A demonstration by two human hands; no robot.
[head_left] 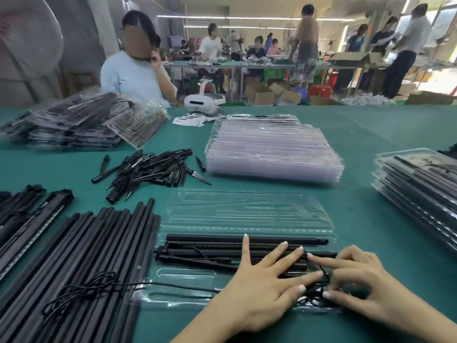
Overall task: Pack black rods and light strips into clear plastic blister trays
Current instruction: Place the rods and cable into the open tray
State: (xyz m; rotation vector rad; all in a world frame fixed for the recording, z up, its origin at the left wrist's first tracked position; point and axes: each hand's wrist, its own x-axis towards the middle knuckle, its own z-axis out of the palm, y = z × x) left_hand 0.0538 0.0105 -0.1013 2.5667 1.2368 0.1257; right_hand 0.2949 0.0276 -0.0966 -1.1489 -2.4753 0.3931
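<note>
An open clear blister tray lies on the green table in front of me. Its near half holds black rods and a light strip side by side. My left hand lies flat on the rods with fingers spread straight. Beside it, my right hand presses a bundle of thin black cable into the tray's near right corner, index finger stretched toward the left hand's fingertips. A loose pile of long black rods lies at my left, with a coiled black cable on top of it.
A heap of short black spikes sits beyond the rods. Empty clear trays are stacked behind the open one. Packed trays are piled far left and at the right edge. Light strips lie at far left. A person sits opposite.
</note>
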